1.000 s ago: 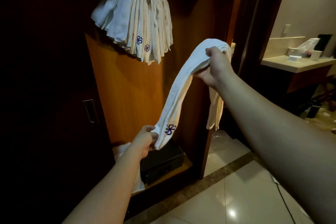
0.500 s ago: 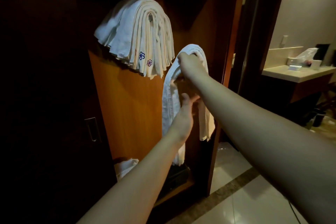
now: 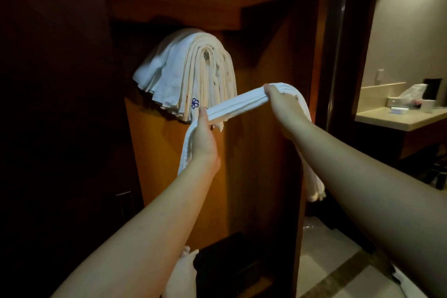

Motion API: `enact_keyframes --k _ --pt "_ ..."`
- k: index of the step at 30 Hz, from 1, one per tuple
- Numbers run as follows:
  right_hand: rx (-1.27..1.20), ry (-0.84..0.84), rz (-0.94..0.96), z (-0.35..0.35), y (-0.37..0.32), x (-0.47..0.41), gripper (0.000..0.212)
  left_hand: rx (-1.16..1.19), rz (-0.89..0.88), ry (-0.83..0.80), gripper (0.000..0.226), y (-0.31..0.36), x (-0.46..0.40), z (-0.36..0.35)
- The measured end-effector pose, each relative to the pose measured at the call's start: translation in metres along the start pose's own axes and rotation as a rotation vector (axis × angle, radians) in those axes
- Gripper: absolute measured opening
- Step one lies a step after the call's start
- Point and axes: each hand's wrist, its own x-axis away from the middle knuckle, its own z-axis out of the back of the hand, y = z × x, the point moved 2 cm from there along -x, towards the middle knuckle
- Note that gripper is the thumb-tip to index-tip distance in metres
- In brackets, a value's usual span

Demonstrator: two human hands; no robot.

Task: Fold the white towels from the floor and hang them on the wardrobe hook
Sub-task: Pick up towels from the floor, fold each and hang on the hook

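Both my left hand [image 3: 202,141] and right hand [image 3: 281,101] clenched the long folded white cotton towel [image 3: 238,103] just below the thick stack of hung white towels [image 3: 193,75]; crowding it on, I judged, could dislodge that stack.

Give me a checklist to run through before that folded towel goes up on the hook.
1. Both hands on the towel: ok. The left hand and right hand each grip the folded towel.
2. Fold holding together: ok, the layers between the hands lie stacked.
3. Ends under control: not ok, both ends hang loose below the hands.
4. Room on the hook: cannot tell, the hanging towels cover nearly all of it.
5. Towel raised to the hook: not ok, it sits below the top of the pile.
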Motion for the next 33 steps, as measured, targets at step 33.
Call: enact_keyframes --k 33 --pt "-0.032 -0.247 0.38 -0.178 -0.129 -0.4 0.09 -0.812 -0.395 0.074 0.069 0.196 -0.398 -0.027"
